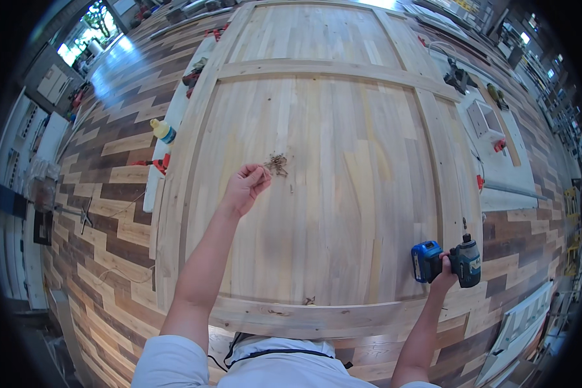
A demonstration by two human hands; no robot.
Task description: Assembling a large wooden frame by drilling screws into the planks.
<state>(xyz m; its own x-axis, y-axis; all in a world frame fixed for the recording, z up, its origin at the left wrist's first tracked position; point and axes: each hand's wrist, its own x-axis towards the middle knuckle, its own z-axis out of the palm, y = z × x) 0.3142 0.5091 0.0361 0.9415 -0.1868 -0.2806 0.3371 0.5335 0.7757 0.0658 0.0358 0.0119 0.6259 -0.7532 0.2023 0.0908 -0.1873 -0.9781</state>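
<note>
A large pale wooden panel with a raised frame lies in front of me. Near its middle sits a small heap of brown screws, with a few strays beside it. My left hand is at the heap's near left edge, thumb and fingers pinched together; what they hold, if anything, is too small to make out. Over the right frame rail, my right hand grips a cordless impact driver by its handle. Its bit points away from me and its blue battery faces left.
Left of the panel stand a yellow-capped bottle and a red clamp. To the right, a white board carries a white box and another power tool. A few screws lie by the near rail.
</note>
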